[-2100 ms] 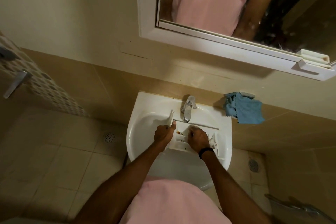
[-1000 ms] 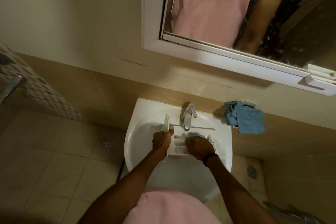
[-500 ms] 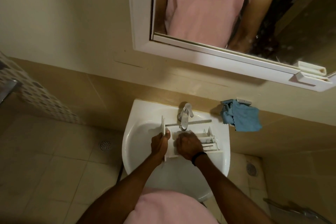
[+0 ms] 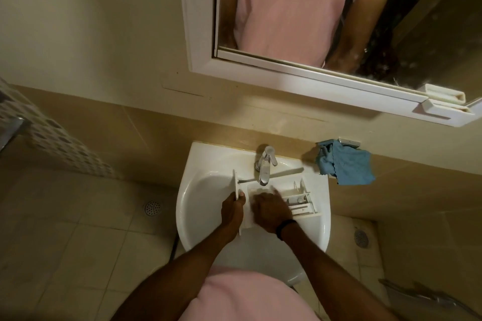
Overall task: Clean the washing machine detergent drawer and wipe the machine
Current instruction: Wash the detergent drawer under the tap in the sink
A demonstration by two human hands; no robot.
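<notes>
A white detergent drawer [image 4: 300, 198] lies across the white sink [image 4: 200, 198] under the chrome tap [image 4: 265, 165]. My left hand [image 4: 233, 210] grips the drawer's front panel at its left end. My right hand [image 4: 271, 212], with a black band at the wrist, rests inside the drawer's left compartment with fingers curled down; what it holds, if anything, is hidden. The drawer's small right-hand compartments are uncovered.
A blue cloth [image 4: 344, 165] hangs on the wall ledge right of the sink. A white-framed mirror [image 4: 287, 70] is above. Floor drains [image 4: 153, 208] sit on the tiled floor left and right of the sink.
The drawer has turned so its front panel points left. My right hand has moved from the drawer's middle to its left compartment. My left hand kept its grip on the front panel.
</notes>
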